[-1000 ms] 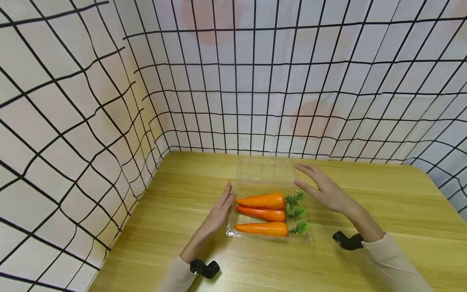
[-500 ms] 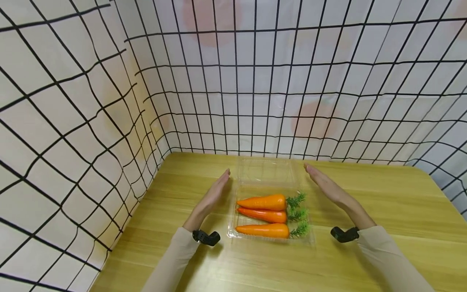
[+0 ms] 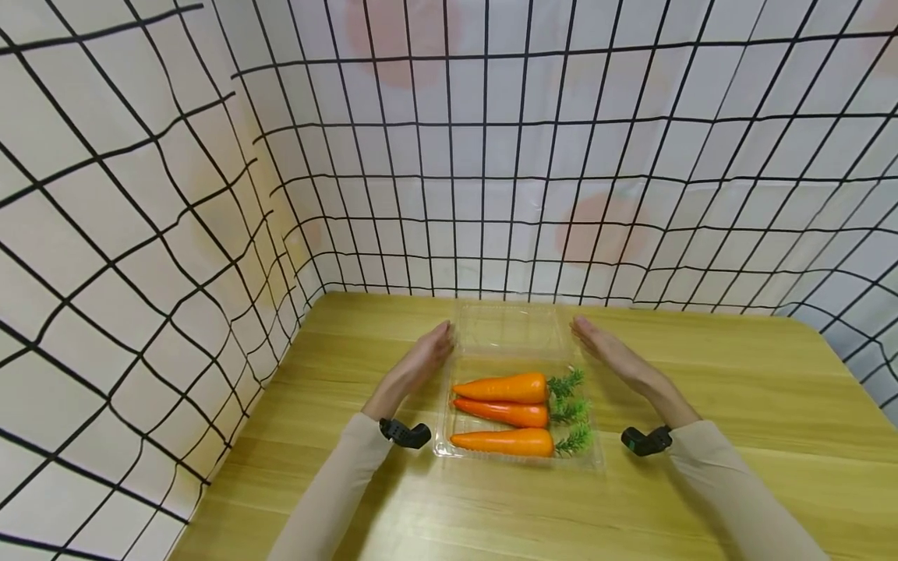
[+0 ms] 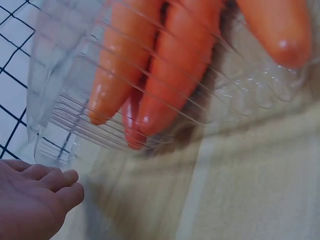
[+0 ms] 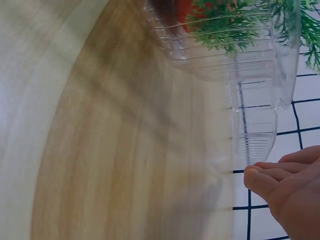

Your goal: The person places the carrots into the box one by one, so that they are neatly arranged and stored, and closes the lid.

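Note:
A clear plastic clamshell container [image 3: 443, 444] lies opened out on the wooden table, its lid [image 3: 510, 330] folded back toward the grid wall. Three carrots with green tops lie side by side in its base: an orange one [image 3: 505, 387] at the back, a redder one [image 3: 503, 412] in the middle, another orange one [image 3: 507, 442] in front. My left hand [image 3: 423, 357] is at the lid's left edge, its fingers loosely bent in the left wrist view. At the right edge, my right hand [image 3: 613, 354] has fingers extended, fingertips close by the lid [image 5: 255, 142]. Neither hand grips anything.
A white sheet with a black grid [image 3: 505, 195] stands behind the table [image 3: 701, 374] and along its left side. Each wrist wears a black camera mount, one on the left [image 3: 405, 434] and one on the right [image 3: 645, 441].
Both hands have moved away from the container's base toward the lid's two sides. In the last half second they have come inward, nearer the lid. The carrots stay where they were.

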A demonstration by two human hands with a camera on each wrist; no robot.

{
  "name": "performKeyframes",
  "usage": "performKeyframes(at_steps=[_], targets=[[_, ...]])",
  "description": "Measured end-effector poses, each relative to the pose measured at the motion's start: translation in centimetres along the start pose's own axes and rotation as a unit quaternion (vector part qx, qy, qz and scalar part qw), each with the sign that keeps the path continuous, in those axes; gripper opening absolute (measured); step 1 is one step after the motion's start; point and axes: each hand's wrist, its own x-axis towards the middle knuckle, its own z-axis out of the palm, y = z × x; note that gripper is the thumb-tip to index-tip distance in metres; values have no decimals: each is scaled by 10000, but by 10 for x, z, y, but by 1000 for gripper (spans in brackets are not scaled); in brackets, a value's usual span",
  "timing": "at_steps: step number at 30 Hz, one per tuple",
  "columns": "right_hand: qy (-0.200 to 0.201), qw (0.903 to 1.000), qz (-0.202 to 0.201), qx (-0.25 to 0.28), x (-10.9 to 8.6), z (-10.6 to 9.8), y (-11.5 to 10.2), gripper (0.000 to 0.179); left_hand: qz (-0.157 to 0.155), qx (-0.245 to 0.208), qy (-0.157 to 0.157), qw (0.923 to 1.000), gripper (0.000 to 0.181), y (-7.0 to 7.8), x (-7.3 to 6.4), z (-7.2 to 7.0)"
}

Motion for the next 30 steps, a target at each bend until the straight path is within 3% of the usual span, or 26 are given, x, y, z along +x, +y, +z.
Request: performKeyframes(at_steps=[6,13,21,27,30], targets=[[88,9999,-3,-141,-2,-3,-5,83,39,4,26,10000,67,9,0,1],[288,9990,-328,-90,-8,-2,-9,77,230,-182,116,9995,64,14,1,2],[692,9923,-1030,-14,-15,2,-13,67,719,-172,416,9964,60,23,-3,4],[941,9902,-982,-318,-24,1,-22,63,907,-54,480,9947,60,34,-9,7],[1083,9867,-1145,-395,-28,0,-26,60,1055,36,453,9934,60,40,-15,8]])
